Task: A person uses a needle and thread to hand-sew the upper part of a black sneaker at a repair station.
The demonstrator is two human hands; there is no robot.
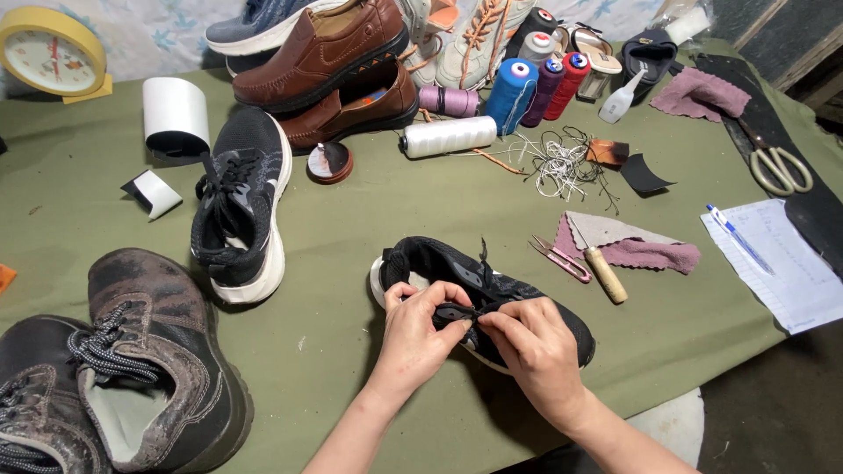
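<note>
Both hands, left hand and right hand, meet pinched on the lace of a black sneaker. It lies directly beneath them on the green table, its long axis running from upper left to lower right.

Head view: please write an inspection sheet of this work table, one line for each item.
Surface: table covered with olive green cloth, some small marks on it.
Job's things: black sneaker lying under both hands; its mate stands to the left.
Clutter: worn black boots, brown loafers, thread spools, white spool, thread snips, awl, scissors, pen on paper, pink cloths, yellow clock.
Hands: left hand and right hand both pinch the sneaker's lace area.
Cables: nothing seen; only a tangle of loose thread.
Surroundings: dark floor at right, patterned sheet behind.
</note>
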